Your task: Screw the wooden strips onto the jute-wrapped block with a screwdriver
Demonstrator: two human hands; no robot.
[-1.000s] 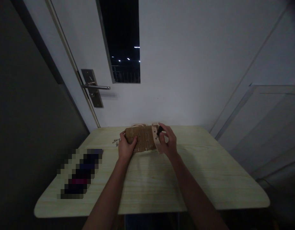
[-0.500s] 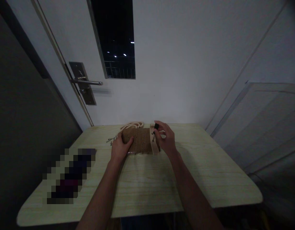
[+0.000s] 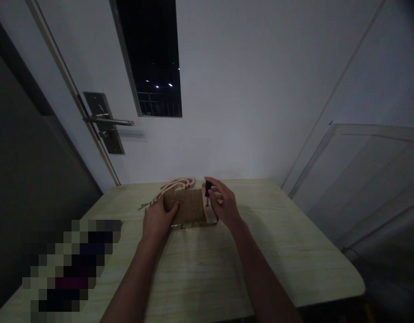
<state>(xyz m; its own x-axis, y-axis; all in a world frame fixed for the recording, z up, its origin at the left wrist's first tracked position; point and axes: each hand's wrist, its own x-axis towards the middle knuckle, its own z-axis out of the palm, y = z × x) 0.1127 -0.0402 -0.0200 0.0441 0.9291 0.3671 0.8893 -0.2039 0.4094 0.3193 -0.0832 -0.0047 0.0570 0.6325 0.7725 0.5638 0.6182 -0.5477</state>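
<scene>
My left hand [image 3: 157,220] rests over the left end of a brown corrugated cardboard block [image 3: 191,206], thumb on top, gripping it against the table. Along the block's right end lies a pale wooden strip [image 3: 211,216]. My right hand [image 3: 226,205] pinches the black handle of a short screwdriver [image 3: 208,187], held nearly upright. Its shaft points down at the strip; whether the tip sits in a screw is too small to tell.
Curved pale wooden pieces [image 3: 180,183] lie behind the block. Several loose screws [image 3: 144,206] are left of my left hand. A pixelated dark patch [image 3: 75,269] covers the table's left side. Beyond the table [image 3: 200,278] stands a white door with a metal handle [image 3: 109,121].
The screwdriver has come from a tilt to nearly upright over the wooden strip. The camera view has shifted slightly, while my left hand keeps its grip on the block.
</scene>
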